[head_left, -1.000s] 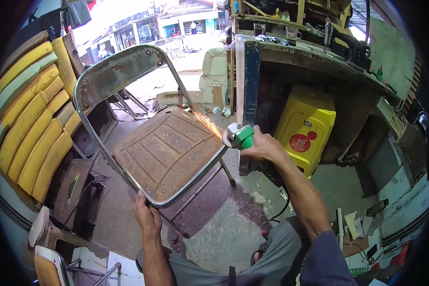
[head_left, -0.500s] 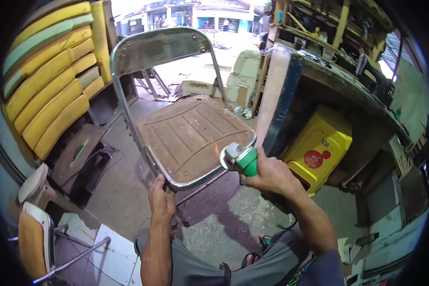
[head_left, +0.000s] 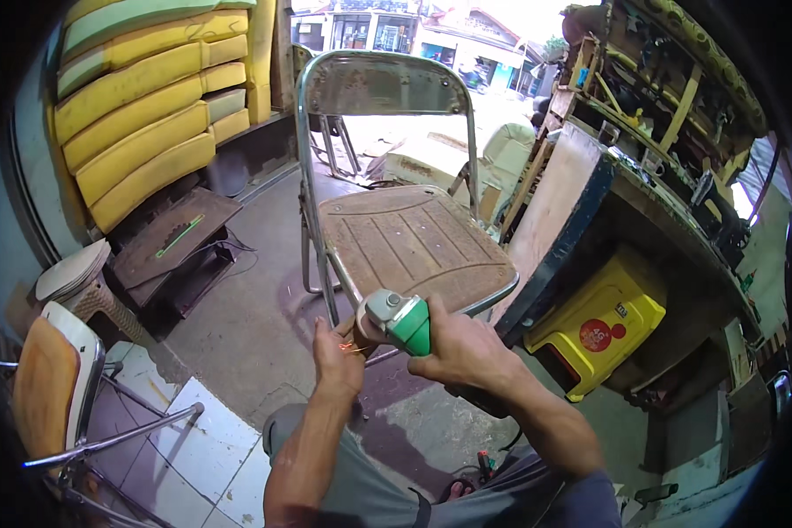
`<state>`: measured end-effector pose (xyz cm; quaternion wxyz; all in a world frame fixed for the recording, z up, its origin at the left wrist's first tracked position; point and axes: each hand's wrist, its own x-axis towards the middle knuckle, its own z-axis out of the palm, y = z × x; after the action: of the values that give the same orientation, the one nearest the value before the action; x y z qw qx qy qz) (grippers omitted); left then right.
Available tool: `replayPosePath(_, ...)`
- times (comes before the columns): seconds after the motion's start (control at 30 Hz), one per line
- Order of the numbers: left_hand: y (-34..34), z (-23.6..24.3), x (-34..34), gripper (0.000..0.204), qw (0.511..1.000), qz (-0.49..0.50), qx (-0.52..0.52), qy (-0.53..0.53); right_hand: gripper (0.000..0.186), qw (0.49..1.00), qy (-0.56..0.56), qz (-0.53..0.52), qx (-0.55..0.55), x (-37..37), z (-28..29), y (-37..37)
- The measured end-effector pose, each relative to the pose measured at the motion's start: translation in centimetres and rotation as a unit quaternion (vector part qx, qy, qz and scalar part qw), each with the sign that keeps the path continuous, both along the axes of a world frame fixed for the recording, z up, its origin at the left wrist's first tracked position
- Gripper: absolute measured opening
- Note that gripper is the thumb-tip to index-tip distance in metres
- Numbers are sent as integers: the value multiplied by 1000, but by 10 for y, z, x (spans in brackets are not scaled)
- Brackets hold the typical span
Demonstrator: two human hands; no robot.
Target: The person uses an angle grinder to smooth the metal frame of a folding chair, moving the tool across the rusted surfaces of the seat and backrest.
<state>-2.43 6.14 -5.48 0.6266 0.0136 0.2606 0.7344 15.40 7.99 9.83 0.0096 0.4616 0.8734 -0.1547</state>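
A metal folding chair (head_left: 414, 239) with a scuffed brown seat and a chrome tube frame stands before me. My right hand (head_left: 466, 350) is wrapped round the green body of an angle grinder (head_left: 405, 319). Its grey head and disc sit at the seat's front left corner, where small orange sparks show close to my left fingers. My left hand (head_left: 336, 361) grips the chair at that corner, thumb up; the grinder partly hides the spot it holds.
Yellow foam pads (head_left: 145, 114) are stacked at the left, with a low dark bench (head_left: 172, 242) below. Another chair (head_left: 53, 387) stands at the lower left. A yellow plastic stool (head_left: 603, 326) lies under the cluttered workbench (head_left: 660, 198) on the right.
The grinder has moved left along the seat's front edge to the corner by my left hand. My view has shifted, so the chair appears farther right. Sparks now show near the left fingers.
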Motion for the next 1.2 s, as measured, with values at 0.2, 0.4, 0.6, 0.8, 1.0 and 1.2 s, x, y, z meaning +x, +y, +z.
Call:
replayPosePath(0.2,1,-16,-1,87,998,6,-49,47,84,999,14,-32,22,-34,3,35)
replayPosePath(0.4,0,-16,6,75,995,10,-28,97,90,999,-3,-40,26,-55,2,78)
replayPosePath(0.6,4,-15,10,63,994,16,-33,103,95,999,9,-45,5,-78,-2,106)
replayPosePath(0.8,2,-3,11,64,992,15,-50,118,92,999,11,-51,-11,-98,3,119)
replayPosePath(1.0,6,-10,11,60,986,13,-47,160,91,999,30,-28,-15,-117,5,126)
replayPosePath(1.2,9,-17,5,51,986,-13,-52,158,95,998,5,-62,16,-133,3,140)
